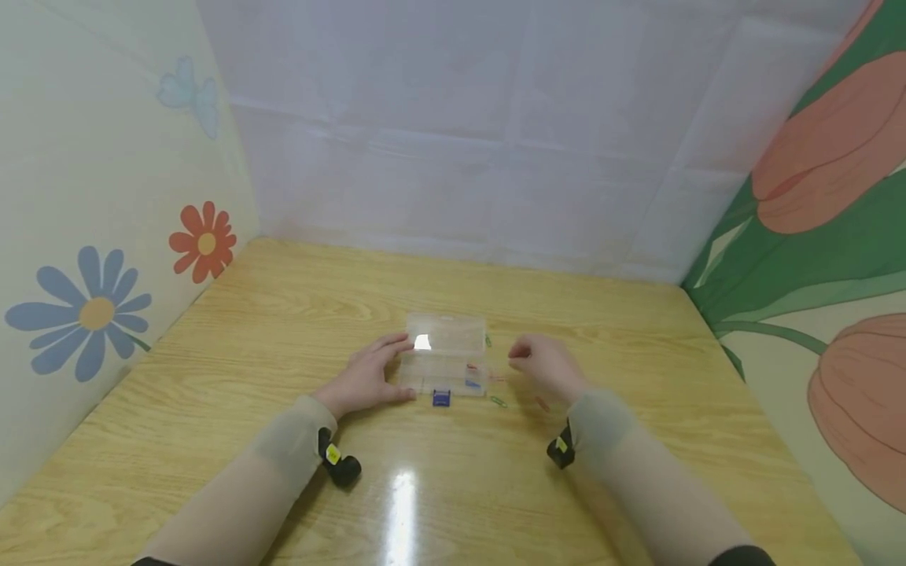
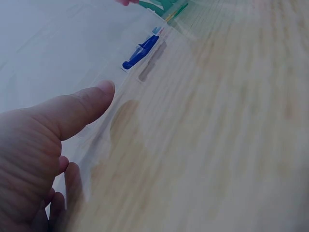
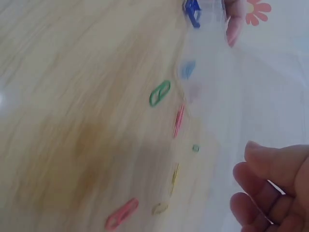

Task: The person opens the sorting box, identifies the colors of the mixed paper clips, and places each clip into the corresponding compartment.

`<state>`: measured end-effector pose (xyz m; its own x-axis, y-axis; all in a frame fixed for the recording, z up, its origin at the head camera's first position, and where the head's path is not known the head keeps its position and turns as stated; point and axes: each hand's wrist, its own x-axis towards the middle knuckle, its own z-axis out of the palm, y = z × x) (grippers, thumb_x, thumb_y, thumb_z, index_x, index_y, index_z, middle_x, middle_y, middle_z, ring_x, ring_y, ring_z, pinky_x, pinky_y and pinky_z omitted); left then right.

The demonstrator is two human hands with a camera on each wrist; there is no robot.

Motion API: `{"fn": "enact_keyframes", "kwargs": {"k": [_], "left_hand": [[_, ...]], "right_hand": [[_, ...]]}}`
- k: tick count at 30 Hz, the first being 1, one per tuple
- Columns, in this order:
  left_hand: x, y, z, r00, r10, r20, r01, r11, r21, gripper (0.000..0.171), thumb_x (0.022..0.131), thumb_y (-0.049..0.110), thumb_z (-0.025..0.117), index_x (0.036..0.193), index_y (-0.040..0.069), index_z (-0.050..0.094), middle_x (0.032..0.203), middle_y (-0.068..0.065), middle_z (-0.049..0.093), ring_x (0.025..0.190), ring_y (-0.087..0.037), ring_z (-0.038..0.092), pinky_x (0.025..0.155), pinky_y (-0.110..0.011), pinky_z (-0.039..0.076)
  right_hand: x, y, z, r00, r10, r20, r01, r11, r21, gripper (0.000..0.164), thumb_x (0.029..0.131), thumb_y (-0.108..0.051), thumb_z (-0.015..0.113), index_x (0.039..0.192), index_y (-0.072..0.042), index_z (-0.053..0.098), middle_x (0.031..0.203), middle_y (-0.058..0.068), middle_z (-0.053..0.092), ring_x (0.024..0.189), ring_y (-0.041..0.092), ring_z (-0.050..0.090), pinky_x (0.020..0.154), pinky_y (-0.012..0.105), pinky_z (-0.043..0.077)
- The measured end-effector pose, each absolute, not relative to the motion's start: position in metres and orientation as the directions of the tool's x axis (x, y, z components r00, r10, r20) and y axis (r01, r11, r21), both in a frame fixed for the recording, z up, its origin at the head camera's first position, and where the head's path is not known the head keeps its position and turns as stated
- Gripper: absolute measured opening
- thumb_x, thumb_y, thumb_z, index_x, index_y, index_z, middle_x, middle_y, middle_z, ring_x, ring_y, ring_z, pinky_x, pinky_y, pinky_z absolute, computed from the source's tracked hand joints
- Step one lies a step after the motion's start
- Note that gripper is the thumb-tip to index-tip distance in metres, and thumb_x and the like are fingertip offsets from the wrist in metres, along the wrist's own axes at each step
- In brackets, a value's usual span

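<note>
Bare-looking forearms flank a clear plastic box, hinged open on the yellow wood-grain table, its transparent lid behind its base. At the box's left end, the left hand spreads thumb and fingers wide; beyond its right end, the right hand curves loosely, thumb near forefinger, nothing visible between them. Slim green wire paper clip and pink wire paper clip lie right of the box, whose front bears a dark blue plastic latch.

A push from the left thumb could slide the lightweight box; a low sweep of the right hand might scatter clips, and their thinness could defeat a pinch. A knock could also drop the lid.

Hard to read are the blurred red and blue pieces inside the box; the left fingertips are partly hidden.
</note>
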<state>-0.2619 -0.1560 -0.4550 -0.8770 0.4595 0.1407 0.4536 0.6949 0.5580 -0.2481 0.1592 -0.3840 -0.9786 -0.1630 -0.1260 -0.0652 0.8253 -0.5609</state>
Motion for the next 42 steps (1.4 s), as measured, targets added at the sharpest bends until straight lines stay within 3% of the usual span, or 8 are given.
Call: {"fn": "enact_keyframes", "kwargs": {"k": [13, 28, 42], "left_hand": [[-0.262, -0.157, -0.455, -0.878, 0.459, 0.133, 0.449, 0.696, 0.56, 0.087, 0.075, 0.048, 0.079, 0.145, 0.012, 0.042, 0.155, -0.005, 0.029, 0.141, -0.031, 0.025, 0.11, -0.061, 0.017], [-0.262, -0.157, -0.456, -0.875, 0.463, 0.142, 0.458, 0.696, 0.552, 0.087, 0.074, 0.048, 0.079, 0.145, 0.012, 0.043, 0.155, -0.006, 0.03, 0.14, -0.032, 0.027, 0.11, -0.061, 0.017], [-0.262, -0.156, -0.455, -0.872, 0.466, 0.152, 0.467, 0.696, 0.545, 0.087, 0.074, 0.048, 0.079, 0.145, 0.012, 0.043, 0.154, -0.008, 0.031, 0.14, -0.034, 0.027, 0.109, -0.062, 0.018]], "right_hand": [[-0.25, 0.185, -0.39, -0.981, -0.098, -0.168, -0.001, 0.867, -0.499, 0.015, 0.09, -0.018, 0.066, 0.102, -0.009, 0.066, 0.103, 0.007, 0.065, 0.096, 0.025, 0.059, 0.087, 0.046, 0.049], [-0.26, 0.19, -0.402, -0.967, -0.049, -0.251, 0.055, 0.919, -0.392, 0.025, 0.084, -0.029, 0.073, 0.091, -0.007, 0.063, 0.09, 0.005, 0.063, 0.083, 0.023, 0.057, 0.079, 0.042, 0.048], [-0.265, 0.182, -0.406, -0.968, -0.054, -0.247, 0.046, 0.923, -0.383, 0.012, 0.086, -0.017, 0.071, 0.087, -0.007, 0.064, 0.087, 0.004, 0.063, 0.084, 0.022, 0.057, 0.081, 0.041, 0.047]]}}
